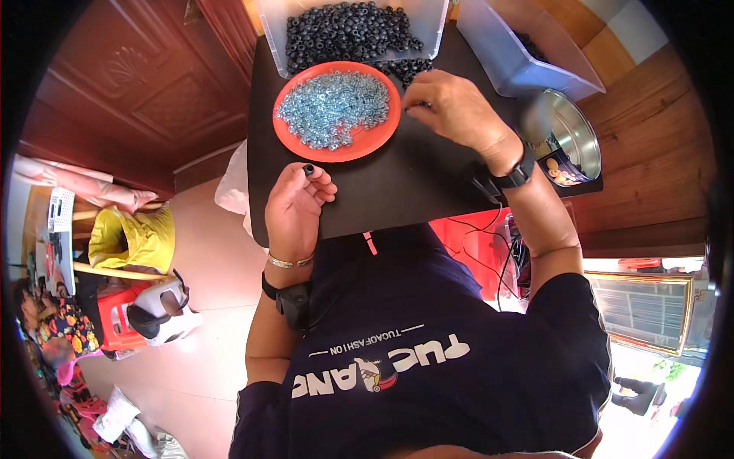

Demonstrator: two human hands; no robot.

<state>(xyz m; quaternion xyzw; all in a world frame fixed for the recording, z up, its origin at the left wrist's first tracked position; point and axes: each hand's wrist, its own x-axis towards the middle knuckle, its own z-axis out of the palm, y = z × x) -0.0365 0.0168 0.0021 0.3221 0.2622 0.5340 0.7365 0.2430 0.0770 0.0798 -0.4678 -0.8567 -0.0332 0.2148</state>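
Observation:
My left hand [297, 205] is held palm up over the near left part of the dark table [375, 187], pinching a small black bead [308, 170] between thumb and finger. Just beyond it lies a round red plate [284, 143] covered with small clear bluish pieces [332, 107]. At the plate's right rim, my right hand [459, 113] has its fingers closed in a pinch. What they hold, if anything, is too small to make out. Loose black beads [411, 70] lie between that hand and a clear bin [437, 38] heaped with black beads [344, 34].
At the back right stands another translucent bin [501, 57] with dark contents. A metal tin [587, 141] is by my right wrist, near a wooden panel [650, 122]. A dark cable [501, 260] hangs off the table's edge. A red door [138, 84] stands to the left.

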